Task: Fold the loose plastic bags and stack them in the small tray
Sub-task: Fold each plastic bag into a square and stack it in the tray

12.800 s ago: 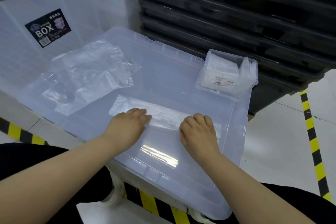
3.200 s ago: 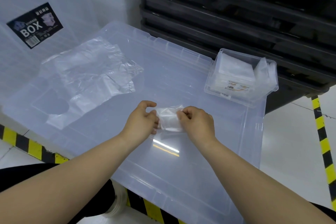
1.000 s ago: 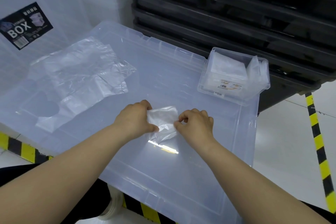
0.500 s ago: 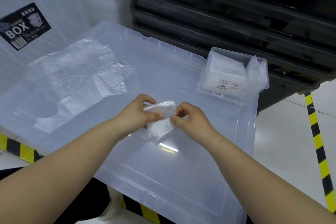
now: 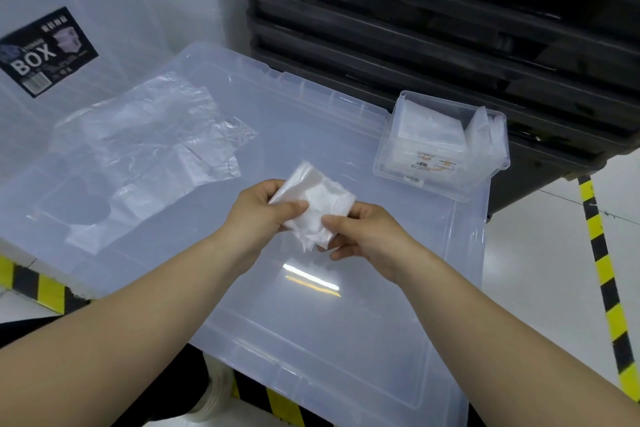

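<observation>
Folded bag higher, between left hand, right hand

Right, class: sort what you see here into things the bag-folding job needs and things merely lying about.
Job: folded bag, pinched by left hand and right hand; loose bags; small tray.
Lying about: clear lid underneath; black crates; BOX label; striped floor tape.

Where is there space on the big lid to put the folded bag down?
The lid is bare between the loose bags and the small tray, and nearer you, around the glare. Crowded: the far left, under loose bags, and the tray, already holding folded bags.
</observation>
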Motion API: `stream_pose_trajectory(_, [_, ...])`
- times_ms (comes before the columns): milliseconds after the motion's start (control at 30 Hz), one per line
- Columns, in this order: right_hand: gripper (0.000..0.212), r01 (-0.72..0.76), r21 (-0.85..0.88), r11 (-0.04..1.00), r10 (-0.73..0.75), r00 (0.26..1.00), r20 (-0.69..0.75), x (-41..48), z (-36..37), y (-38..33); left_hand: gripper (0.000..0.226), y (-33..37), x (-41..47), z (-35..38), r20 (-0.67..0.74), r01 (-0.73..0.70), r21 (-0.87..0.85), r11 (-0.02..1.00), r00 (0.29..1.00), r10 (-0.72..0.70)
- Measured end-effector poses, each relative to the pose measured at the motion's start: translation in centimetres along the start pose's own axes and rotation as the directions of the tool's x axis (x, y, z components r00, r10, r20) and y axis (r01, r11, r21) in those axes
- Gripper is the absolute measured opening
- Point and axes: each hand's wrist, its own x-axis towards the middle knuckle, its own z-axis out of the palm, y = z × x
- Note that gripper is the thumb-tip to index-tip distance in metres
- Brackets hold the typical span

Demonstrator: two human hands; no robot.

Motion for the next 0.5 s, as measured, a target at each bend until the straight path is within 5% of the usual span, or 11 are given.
stream_pose_trajectory(300, [0.016, 0.034, -0.073, 0.997, -0.044, 0.989, -0.140, 0.2, -0.1, 0.0, 0.014, 0.1, -0.1, -0.2, -0.022, 0.038, 0.103, 0.994, 0.999, -0.036])
stream_pose_trajectory(400, [0.009, 0.047, -0.090, 0.995, -0.073, 0.947, -0.313, 0.7, 0.1, 0.2, 0.019, 0.7, 0.1, -0.6, -0.187, -0.176, 0.385, 0.906, 0.947, 0.263])
stream_pose_trajectory(500, [0.015, 0.064, 0.100, 0.993, -0.031, 0.951, -0.307, 0.4, 0.3, -0.7, 0.010, 1.3, -0.4, -0.9, -0.104, -0.348, 0.666, 0.659, 0.832, 0.545])
